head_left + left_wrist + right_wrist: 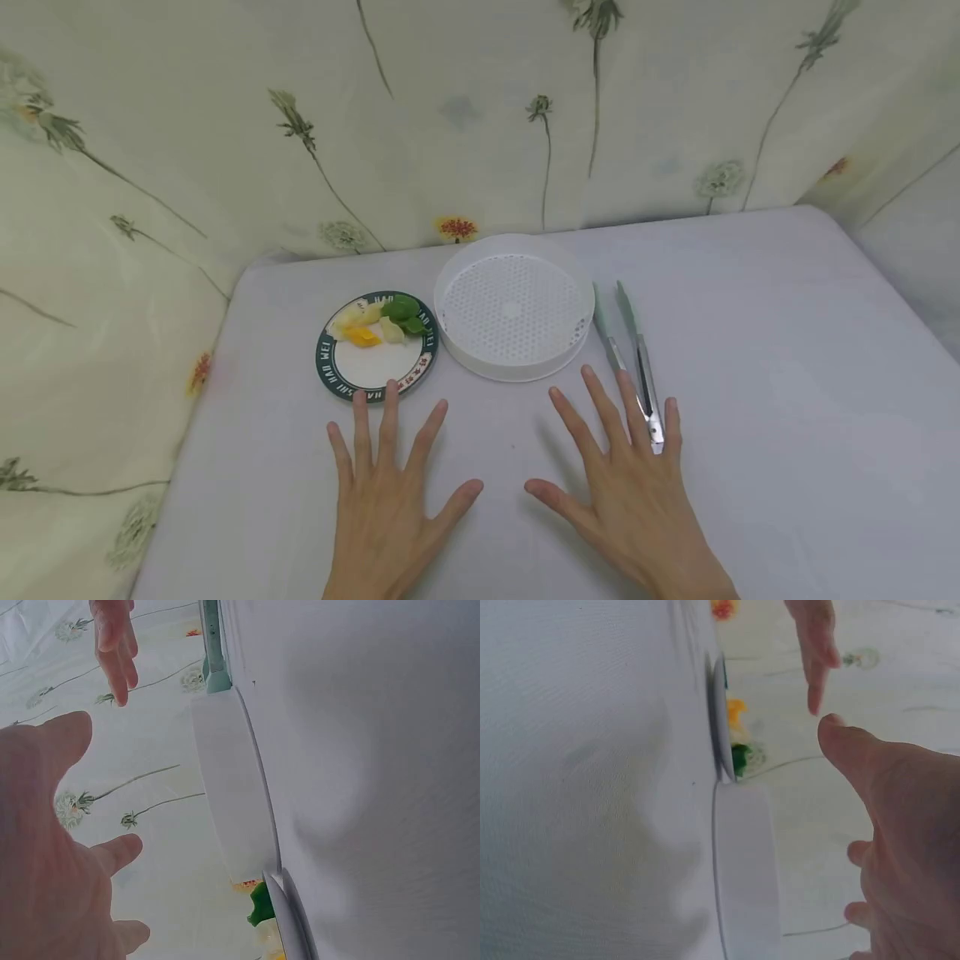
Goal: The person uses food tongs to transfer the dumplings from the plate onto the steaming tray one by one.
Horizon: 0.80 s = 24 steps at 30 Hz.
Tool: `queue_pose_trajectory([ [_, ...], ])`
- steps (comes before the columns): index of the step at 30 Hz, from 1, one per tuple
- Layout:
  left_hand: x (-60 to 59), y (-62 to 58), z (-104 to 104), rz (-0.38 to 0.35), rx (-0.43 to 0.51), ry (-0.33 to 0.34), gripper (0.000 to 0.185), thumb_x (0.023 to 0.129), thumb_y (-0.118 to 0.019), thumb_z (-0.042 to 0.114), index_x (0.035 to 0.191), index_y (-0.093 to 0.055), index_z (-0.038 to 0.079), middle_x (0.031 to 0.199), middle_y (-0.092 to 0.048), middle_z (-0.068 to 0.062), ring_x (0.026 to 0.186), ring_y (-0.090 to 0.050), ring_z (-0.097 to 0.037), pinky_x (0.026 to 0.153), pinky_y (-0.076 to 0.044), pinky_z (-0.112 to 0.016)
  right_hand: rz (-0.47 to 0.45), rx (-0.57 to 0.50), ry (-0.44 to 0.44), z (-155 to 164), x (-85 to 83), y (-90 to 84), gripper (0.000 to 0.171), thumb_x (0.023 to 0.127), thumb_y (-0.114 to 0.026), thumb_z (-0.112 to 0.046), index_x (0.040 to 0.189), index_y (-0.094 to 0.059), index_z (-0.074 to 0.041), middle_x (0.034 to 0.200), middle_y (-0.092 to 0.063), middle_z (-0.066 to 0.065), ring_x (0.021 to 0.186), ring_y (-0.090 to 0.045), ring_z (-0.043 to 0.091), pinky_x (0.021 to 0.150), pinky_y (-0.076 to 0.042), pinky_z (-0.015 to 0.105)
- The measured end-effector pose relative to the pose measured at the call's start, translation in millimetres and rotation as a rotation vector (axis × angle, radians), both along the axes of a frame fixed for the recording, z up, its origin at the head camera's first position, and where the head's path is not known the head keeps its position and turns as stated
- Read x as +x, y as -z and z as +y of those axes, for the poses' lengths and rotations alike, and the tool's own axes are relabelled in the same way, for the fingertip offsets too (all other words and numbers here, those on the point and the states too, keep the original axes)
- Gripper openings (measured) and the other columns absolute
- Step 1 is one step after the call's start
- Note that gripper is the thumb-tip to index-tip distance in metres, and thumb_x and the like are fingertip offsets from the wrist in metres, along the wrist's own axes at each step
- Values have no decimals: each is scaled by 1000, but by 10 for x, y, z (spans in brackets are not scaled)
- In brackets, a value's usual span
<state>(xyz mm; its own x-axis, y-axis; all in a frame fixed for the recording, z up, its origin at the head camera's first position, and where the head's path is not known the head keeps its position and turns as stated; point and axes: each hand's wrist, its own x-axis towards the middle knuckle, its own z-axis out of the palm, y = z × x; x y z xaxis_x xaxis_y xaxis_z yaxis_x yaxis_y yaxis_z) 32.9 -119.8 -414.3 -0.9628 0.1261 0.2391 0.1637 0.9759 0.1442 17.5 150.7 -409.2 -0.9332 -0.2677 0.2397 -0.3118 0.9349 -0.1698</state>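
Both hands hover palm down above the table with fingers spread, holding nothing. My left hand point(390, 521) has its fingertips near the front rim of a plate point(375, 367) with a dark green lettered border. On that plate lie several small dumpling-shaped pieces: green point(402, 310), orange-yellow point(362, 337) and pale point(392, 331). A round white tray point(513, 312) with a perforated bottom stands to the plate's right. Metal tongs point(646, 375) with pale green tips lie right of the tray. In the head view my right hand point(633, 504) partly covers the tongs' handle end.
A white cloth point(795, 400) covers the table. Behind it and along the left side hangs a pale curtain point(465, 150) with a dandelion pattern. In the left wrist view the tray's wall point(234, 787) rises between the tongs point(216, 645) and the plate point(289, 919).
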Motion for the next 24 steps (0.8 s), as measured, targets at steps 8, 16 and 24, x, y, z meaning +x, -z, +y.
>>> queue_pose_trajectory([
  [8, -12, -11, 5, -98, 68, -19, 90, 93, -54, 84, 168, -33, 41, 185, 5, -7, 170, 3, -45, 135, -12, -76, 14, -26, 3, -8, -22, -16, 95, 97, -35, -89, 173, -23, -33, 182, -19, 5, 167, -19, 41, 124, -20, 83],
  [16, -20, -43, -12, -186, 215, -69, 83, 100, -57, 74, 170, -31, 37, 184, -10, -11, 167, -21, -46, 128, -39, -70, 13, -121, 63, 46, -63, -32, 98, 101, -49, -77, 171, -26, -13, 176, -33, 16, 160, -31, 46, 120, -35, 76],
  [24, -34, -83, -138, -282, 457, -170, 72, 107, -48, 67, 169, -34, 32, 179, -27, -3, 160, -41, -36, 123, -46, -67, -37, -135, 85, 184, -82, -50, 101, 95, -74, -59, 170, -29, -8, 172, -37, 21, 157, -33, 52, 115, -38, 76],
])
